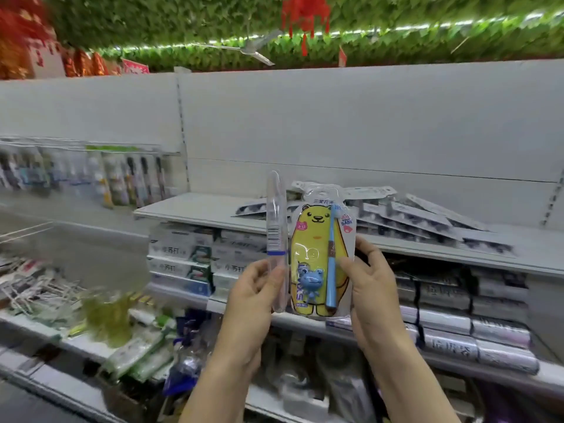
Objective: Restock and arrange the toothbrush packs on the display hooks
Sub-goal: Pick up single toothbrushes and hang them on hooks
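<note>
- The toothbrush pack [320,254] with the yellow bear card is in our right hand [370,288], held upright in front of the shelving, its printed face toward us. We judge this is so we can read it before it goes up.
- Our right hand pinches the pack along its right edge, thumb on the front, which leaves the hang slot at the top free for a hook.
- Our left hand [254,296] grips a second pack [277,239] near its lower end. It is turned edge-on, so we see only a narrow clear strip with a barcode and a blue band.
- The two packs stand side by side, just apart, as if being compared or sorted.
- The bear pack is a glossy clear blister over a shaped card, holding a slim blue brush and a small blue frog figure. The plastic looks slick and stiff.
- On the grey shelf [189,209] behind lies a loose pile of flat dark packs [421,221], fanned and overlapping, likely stock waiting.
- Further left, hanging packs [116,178] form a blurred row. No hooks show clearly.
- Below, boxed goods [183,254] are stacked tightly.
</note>
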Demonstrator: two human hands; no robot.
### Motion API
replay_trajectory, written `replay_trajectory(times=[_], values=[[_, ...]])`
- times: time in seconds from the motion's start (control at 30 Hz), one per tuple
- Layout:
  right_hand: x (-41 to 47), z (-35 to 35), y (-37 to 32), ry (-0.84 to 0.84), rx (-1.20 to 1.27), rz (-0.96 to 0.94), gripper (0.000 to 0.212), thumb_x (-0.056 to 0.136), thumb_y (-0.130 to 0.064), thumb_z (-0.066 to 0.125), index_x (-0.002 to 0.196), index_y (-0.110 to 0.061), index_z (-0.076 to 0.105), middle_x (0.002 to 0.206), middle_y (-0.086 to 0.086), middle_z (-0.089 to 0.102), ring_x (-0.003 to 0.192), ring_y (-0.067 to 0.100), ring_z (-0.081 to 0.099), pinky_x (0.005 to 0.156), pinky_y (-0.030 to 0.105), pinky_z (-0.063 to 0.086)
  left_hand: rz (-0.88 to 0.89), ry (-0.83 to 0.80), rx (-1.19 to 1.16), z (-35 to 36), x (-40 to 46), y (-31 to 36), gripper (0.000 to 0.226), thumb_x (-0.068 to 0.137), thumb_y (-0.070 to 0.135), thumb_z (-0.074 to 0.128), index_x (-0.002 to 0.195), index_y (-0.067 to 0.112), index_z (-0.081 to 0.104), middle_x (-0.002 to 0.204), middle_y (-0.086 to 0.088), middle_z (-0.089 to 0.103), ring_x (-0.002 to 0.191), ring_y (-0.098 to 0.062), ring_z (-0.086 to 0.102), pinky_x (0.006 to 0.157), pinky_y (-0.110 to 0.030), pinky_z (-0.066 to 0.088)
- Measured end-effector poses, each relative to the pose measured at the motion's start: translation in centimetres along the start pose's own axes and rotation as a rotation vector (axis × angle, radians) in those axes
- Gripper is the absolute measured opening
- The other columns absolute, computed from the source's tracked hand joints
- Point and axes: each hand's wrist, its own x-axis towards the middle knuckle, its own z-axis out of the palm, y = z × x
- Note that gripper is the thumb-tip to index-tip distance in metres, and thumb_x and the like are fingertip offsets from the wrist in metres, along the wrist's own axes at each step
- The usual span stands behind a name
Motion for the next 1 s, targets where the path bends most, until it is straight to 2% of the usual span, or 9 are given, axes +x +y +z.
replay_trajectory(times=[0.07,0.13,0.3,0.47,0.57,0.83,0.9,0.97,1.0], values=[[-0.7,5.6,2.7,-0.052,0.007,0.011,0.034,0.098,-0.003,0.057,0.129,-0.016,0.053,0.103,0.005,0.077,0.101,0.027,0.073,0.093,0.053,0.056,0.028,0.053,0.011,-5.6,0.7,1.4,0.019,0.095,0.019,0.059,0.113,0.013,0.064,0.098,-0.007,0.076,0.09,-0.023,0.072,0.083,-0.041,0.054],[-1.5,10.8,5.0,-0.094,0.017,0.022,0.033,0.097,-0.003,0.059,0.127,-0.015,0.054,0.103,0.003,0.077,0.101,0.024,0.073,0.091,0.048,0.057,0.051,0.103,0.014,-10.8,1.1,2.7,0.018,0.097,0.015,0.057,0.114,0.011,0.062,0.098,-0.008,0.076,0.088,-0.023,0.072,0.074,-0.037,0.055],[-3.2,21.5,9.7,-0.197,0.055,0.076,0.029,0.097,-0.002,0.059,0.121,-0.018,0.056,0.095,-0.008,0.078,0.088,0.01,0.074,0.068,0.025,0.059,0.061,0.202,0.028,-21.9,2.0,5.2,0.02,0.093,0.011,0.062,0.113,0.01,0.061,0.096,-0.007,0.076,0.08,-0.014,0.072,0.061,-0.023,0.055],[-2.9,31.3,14.0,-0.283,0.03,0.114,0.025,0.095,-0.013,0.065,0.118,-0.017,0.059,0.101,0.0,0.078,0.093,0.019,0.075,0.079,0.037,0.061,0.076,0.337,0.038,-31.2,5.0,6.2,0.022,0.091,0.01,0.066,0.112,0.01,0.061,0.101,-0.008,0.075,0.087,-0.015,0.072,0.066,-0.023,0.056],[-1.2,37.5,17.5,-0.325,0.013,0.109,0.021,0.095,-0.011,0.065,0.115,-0.014,0.061,0.099,0.002,0.078,0.093,0.02,0.074,0.081,0.037,0.06,0.095,0.409,0.019,-37.0,7.9,6.0,0.021,0.089,0.01,0.068,0.109,0.011,0.062,0.101,-0.006,0.075,0.091,-0.016,0.072,0.072,-0.026,0.057],[6.0,56.4,27.3,-0.382,0.033,0.08,0.018,0.099,-0.024,0.062,0.107,-0.009,0.067,0.095,0.007,0.078,0.085,0.021,0.074,0.07,0.033,0.061,0.091,0.55,0.06,-53.2,19.8,6.4,0.022,0.086,0.007,0.072,0.105,0.014,0.063,0.1,-0.003,0.075,0.093,-0.015,0.072,0.077,-0.029,0.056],[8.2,61.4,29.2,-0.378,0.034,0.089,0.021,0.097,-0.027,0.062,0.104,-0.007,0.067,0.092,0.009,0.077,0.082,0.022,0.074,0.069,0.035,0.061,0.081,0.576,0.082,-57.2,23.1,7.7,0.022,0.085,0.004,0.072,0.104,0.013,0.064,0.099,-0.004,0.075,0.091,-0.015,0.072,0.073,-0.028,0.058],[10.5,66.1,30.8,-0.385,0.028,0.091,0.023,0.095,-0.029,0.066,0.103,-0.007,0.067,0.094,0.012,0.077,0.088,0.031,0.074,0.077,0.045,0.061,0.086,0.588,0.098,-60.9,26.3,9.1,0.022,0.085,0.003,0.072,0.101,0.014,0.064,0.094,0.0,0.075,0.084,-0.009,0.072,0.064,-0.022,0.056],[11.6,68.3,31.5,-0.393,0.026,0.085,0.022,0.094,-0.029,0.067,0.102,-0.009,0.067,0.095,0.012,0.076,0.09,0.033,0.073,0.08,0.048,0.061,0.086,0.595,0.103,-62.5,27.7,9.7,0.022,0.084,0.003,0.072,0.1,0.015,0.063,0.092,0.002,0.075,0.082,-0.007,0.072,0.065,-0.022,0.055]])
